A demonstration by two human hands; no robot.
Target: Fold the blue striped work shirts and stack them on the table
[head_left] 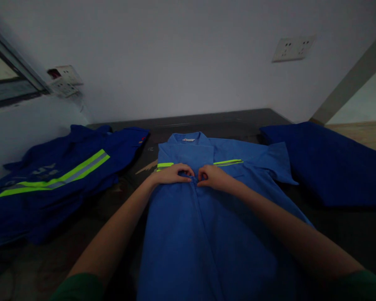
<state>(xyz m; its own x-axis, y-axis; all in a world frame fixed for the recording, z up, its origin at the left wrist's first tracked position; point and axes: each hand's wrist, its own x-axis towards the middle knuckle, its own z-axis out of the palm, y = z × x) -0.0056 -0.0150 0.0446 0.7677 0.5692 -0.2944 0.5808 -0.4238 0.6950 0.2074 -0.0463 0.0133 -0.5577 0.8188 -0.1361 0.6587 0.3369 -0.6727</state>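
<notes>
A light blue work shirt (175, 234) with yellow-green reflective strips lies spread in front of me, its collar at the far end and one short sleeve out to the right. At the middle of its front, my left hand (174, 173) pinches the cloth along the front opening. Close beside it, my right hand (217, 177) also has thumb and finger closed on the opening's edge. The fingertips of both hands nearly meet there. Whether a button sits between them is too dark and small to tell.
A dark blue work garment (90, 184) with a reflective band lies at the left. Folded dark blue cloth (329, 167) is at the right. The dark table (232, 119) meets a white wall with sockets (293, 48). A window frame (34, 75) is at upper left.
</notes>
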